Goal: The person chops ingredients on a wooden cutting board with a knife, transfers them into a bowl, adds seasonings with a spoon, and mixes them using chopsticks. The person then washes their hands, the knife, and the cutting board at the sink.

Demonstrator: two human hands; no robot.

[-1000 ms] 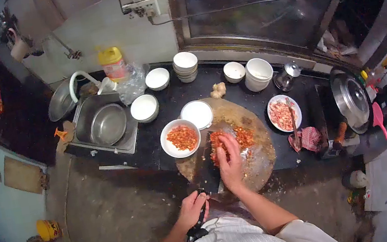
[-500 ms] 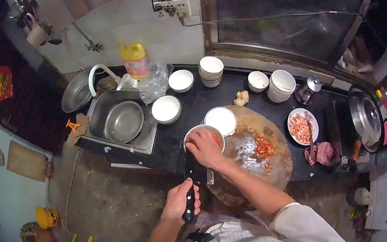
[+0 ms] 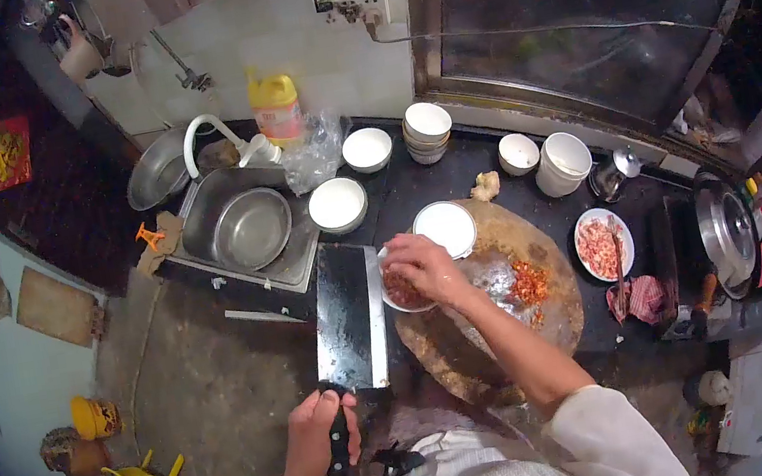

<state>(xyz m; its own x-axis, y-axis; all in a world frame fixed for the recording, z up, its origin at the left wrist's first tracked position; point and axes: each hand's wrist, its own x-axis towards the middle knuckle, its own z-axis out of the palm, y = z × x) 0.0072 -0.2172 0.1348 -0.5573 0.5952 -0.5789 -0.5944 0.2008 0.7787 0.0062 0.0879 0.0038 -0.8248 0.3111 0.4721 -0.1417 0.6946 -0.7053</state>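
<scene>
A cleaver [image 3: 348, 318] with a broad dark blade points away from me, its black handle gripped in my left hand [image 3: 317, 434]. My right hand [image 3: 426, 269] is over a white bowl [image 3: 409, 307] of chopped red pieces, fingers bent down toward them; whether it pinches any is hidden. The bowl sits at the left edge of a round wooden chopping board [image 3: 555, 330]. A small pile of chopped red pepper [image 3: 530, 282] lies on the board's right half. Behind the bowl is a round white dish [image 3: 445, 229].
To the left is a sink [image 3: 201, 232] holding a metal basin [image 3: 252, 230]. White bowls [image 3: 338, 205], ginger [image 3: 485, 187] and a white tub [image 3: 564, 163] stand along the back. Rightward are a plate of chopped meat [image 3: 603, 245], a checked cloth [image 3: 647, 299] and a lidded pot [image 3: 726, 228].
My right hand has gone from the board's red pile to the bowl on the left, and the pile is smaller. The cleaver has swung left, its blade now flat to view. The camera view has shifted.
</scene>
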